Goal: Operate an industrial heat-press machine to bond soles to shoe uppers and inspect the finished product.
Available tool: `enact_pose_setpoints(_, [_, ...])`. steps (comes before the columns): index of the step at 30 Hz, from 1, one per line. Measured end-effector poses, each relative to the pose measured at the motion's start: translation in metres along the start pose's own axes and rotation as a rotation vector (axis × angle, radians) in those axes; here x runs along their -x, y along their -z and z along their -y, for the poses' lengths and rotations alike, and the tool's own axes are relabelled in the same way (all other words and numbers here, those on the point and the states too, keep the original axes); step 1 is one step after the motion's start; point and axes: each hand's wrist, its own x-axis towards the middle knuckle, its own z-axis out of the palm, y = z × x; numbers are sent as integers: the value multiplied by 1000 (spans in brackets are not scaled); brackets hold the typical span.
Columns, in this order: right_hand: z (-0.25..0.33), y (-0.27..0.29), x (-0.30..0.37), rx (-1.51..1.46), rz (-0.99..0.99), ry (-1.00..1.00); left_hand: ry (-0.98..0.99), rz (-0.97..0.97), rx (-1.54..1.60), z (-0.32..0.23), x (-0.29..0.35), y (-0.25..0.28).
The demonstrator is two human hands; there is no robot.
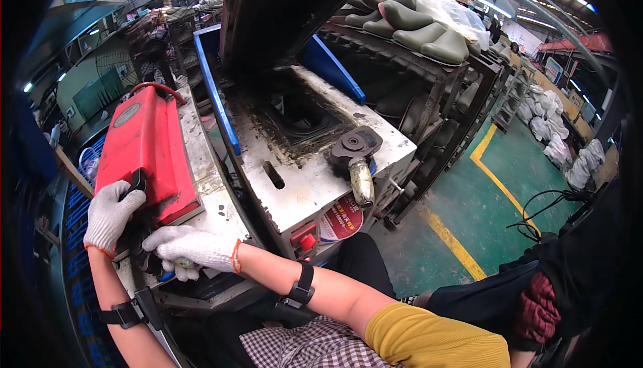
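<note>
Left hand (112, 216) clamps the black knob (138, 180) at the red box's (149, 143) 7 o'clock, probably for leverage; right hand (189, 250) at 5 o'clock, can't tell if gripping.

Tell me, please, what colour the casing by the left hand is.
The casing is red, clearest in the head view.

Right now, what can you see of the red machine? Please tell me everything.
The red machine is long and boxy, with a painted-metal look, an oval plate toward its far end and a red tube curving there. Dark grime marks its near edge. It sits on a white, scuffed surface. The gloved left hand, at its near left corner, holds a black handle; whether that joins the machine is unclear.
</note>
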Motion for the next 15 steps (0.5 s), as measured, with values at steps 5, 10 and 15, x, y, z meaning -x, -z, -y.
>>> enact_pose_setpoints(5, [3, -2, 2, -6, 3, -4, -24, -15, 21, 2, 0, -1])
enact_pose_setpoints(10, [13, -20, 7, 43, 9, -31, -85, -19, -96, 20, 10, 9])
enact_pose_setpoints(15, [17, -8, 21, 83, -54, -17, -72, 96, -3, -8, 5, 10])
